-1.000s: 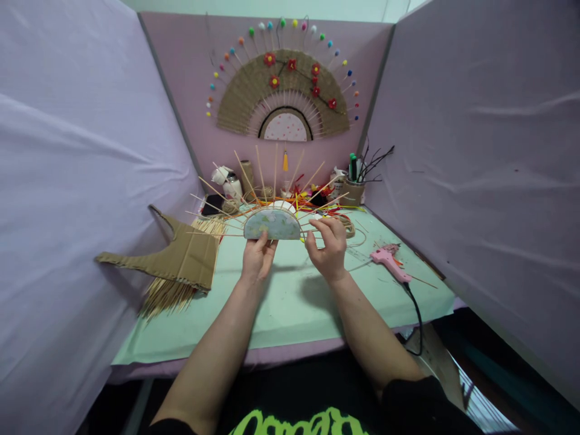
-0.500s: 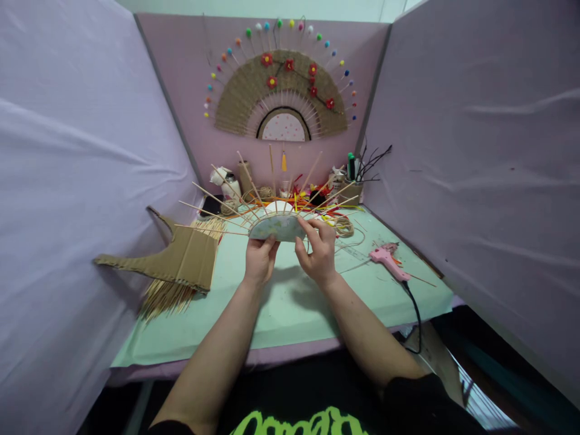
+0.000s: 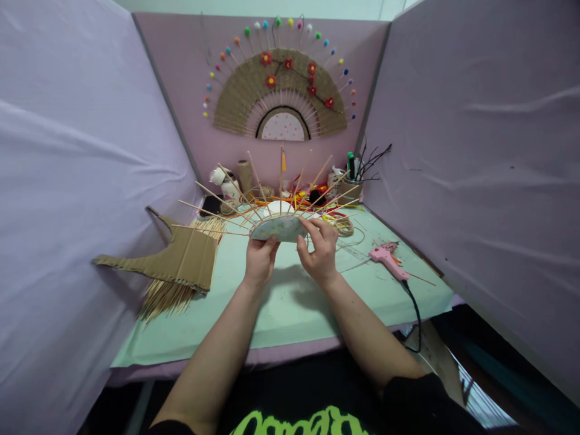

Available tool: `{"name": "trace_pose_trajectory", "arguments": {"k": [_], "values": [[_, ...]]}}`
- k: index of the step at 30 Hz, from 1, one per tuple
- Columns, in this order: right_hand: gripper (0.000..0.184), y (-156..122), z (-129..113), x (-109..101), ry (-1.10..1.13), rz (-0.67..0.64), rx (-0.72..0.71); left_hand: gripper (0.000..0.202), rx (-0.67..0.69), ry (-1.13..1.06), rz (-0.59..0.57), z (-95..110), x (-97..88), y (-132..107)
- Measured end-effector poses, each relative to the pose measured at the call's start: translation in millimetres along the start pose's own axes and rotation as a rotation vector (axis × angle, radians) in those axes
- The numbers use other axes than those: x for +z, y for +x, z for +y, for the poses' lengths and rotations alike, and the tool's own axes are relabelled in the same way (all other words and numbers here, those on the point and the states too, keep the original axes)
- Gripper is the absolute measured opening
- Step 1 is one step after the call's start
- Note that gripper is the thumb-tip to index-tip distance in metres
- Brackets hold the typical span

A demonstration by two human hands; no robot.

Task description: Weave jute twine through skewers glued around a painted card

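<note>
A half-round fan base with a pale patterned face is held up over the table, and several thin wooden sticks spread outward from its curved edge. My left hand grips its lower left edge, thumb on the front face and fingers behind, largely hidden. My right hand has its fingertips on the right end of the base, the thumb bent below. Behind the base a white round thing shows in part.
At left, cut cardboard lies over a bundle of sticks. A pink glue gun with a black cord rests at right. Twine, coloured strips and a bottle stand along the back, below a finished fan on the wall.
The fan base has tilted and turned slightly, its upper sticks shifting to the right. Both hands keep their hold, the right one moving a little to the right.
</note>
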State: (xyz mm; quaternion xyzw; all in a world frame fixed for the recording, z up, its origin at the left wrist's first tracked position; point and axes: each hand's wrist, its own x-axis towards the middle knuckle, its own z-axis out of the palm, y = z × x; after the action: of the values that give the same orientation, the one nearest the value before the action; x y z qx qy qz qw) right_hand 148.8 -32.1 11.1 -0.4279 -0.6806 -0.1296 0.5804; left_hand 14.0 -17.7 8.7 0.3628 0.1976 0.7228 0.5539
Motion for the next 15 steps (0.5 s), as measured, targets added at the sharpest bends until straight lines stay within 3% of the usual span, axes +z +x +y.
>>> {"name": "trace_pose_trajectory", "arguments": {"k": [3, 7, 11, 15], "values": [[0.044, 1.0, -0.5, -1.6, 0.028, 0.032, -0.002, 0.032, 0.001, -0.003, 0.011, 0.3, 0.9, -0.5], [0.043, 1.3, -0.2, -4.1, 0.109, 0.173, 0.002, 0.033, -0.031, -0.028, 0.077, 2.6, -1.0, 1.4], [0.033, -0.5, 1.7, -2.0, 0.163, 0.273, 0.031, 0.034, -0.100, -0.102, 0.122, 6.5, -8.1, 7.8], [0.021, -1.5, 3.0, 0.7, 0.195, 0.284, 0.027, 0.031, -0.149, -0.198, 0.155, 9.3, -13.7, 12.6]]}}
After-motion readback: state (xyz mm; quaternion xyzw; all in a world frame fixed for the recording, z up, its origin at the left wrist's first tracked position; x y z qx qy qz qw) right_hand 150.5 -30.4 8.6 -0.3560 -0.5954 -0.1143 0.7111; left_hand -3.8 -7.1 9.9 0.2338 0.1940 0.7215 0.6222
